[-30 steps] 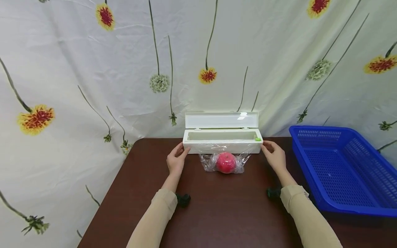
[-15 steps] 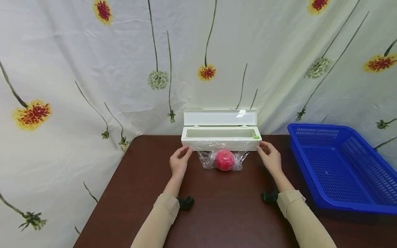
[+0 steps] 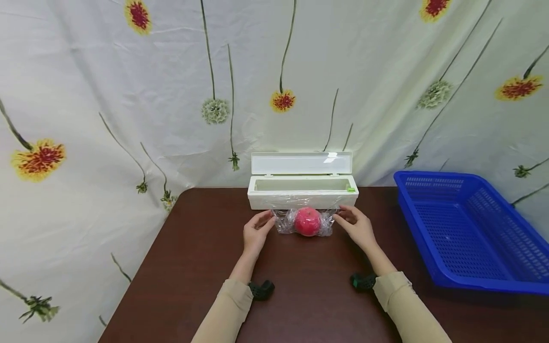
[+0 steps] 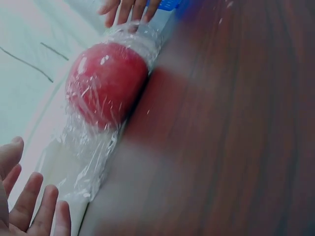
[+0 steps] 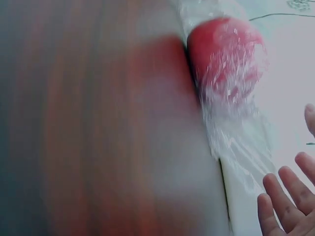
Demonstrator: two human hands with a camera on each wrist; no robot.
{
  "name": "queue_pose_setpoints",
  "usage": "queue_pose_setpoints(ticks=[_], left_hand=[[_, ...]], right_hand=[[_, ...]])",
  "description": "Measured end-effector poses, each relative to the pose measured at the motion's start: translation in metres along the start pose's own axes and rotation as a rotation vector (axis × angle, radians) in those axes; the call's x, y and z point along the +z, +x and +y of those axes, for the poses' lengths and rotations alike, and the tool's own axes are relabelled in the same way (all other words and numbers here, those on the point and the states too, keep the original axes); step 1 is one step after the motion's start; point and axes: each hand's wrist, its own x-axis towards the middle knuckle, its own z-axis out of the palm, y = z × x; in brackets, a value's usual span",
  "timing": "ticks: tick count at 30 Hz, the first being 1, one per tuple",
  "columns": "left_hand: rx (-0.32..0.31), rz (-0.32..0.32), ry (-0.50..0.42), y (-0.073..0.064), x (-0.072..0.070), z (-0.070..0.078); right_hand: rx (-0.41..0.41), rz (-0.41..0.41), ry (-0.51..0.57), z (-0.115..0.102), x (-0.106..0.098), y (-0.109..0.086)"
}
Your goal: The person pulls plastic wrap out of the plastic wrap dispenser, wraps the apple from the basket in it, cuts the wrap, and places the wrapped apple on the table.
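Note:
A red apple [image 3: 307,221], wrapped in clear cling film [image 3: 285,223], sits on the table against the front of a white cling film dispenser [image 3: 259,202]. The dispenser's lid [image 3: 296,163] stands raised, and film runs from its front down over the apple. My left hand [image 3: 256,232] is beside the film's left end, fingers spread with nothing between them in the left wrist view. At the film's right end is my right hand [image 3: 359,232], its fingers likewise apart and holding nothing in the right wrist view. Whether fingertips touch the film I cannot tell.
A blue plastic basket [image 3: 429,257] stands at the right of the dark brown table [image 3: 201,257]. A green slider [image 3: 351,189] sits at the dispenser's right end. Behind the table hangs a white flowered cloth [image 3: 171,85].
Both hands have left the dispenser's ends and moved inward and slightly closer, to either side of the wrapped apple. The apple and dispenser keep their places; the head view has shifted slightly.

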Motion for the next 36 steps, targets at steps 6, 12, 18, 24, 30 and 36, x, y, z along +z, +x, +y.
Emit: queue_pose_setpoints(ticks=[6,12,18,24,30,36], left_hand=[[0.0,-0.049,-0.007,-0.006,0.006,-0.002],[0.0,-0.13,-0.001,-0.017,0.009,0.015],[0.042,-0.155,0.088,-0.019,0.021,-0.004],[0.066,-0.148,0.181,-0.026,0.033,-0.003],[0.07,-0.151,0.208,-0.029,0.039,-0.002],[0.089,-0.205,0.154,-0.031,0.041,-0.005]], right_hand=[[-0.014,-0.045,0.051,0.001,0.013,-0.008],[-0.037,-0.088,0.163,-0.022,0.02,-0.019],[-0.017,-0.098,0.209,-0.015,0.032,-0.017],[0.011,-0.083,0.2,0.0,0.044,-0.014],[0.029,-0.108,0.179,-0.003,0.051,-0.015],[0.009,-0.131,0.183,-0.002,0.053,-0.017]])
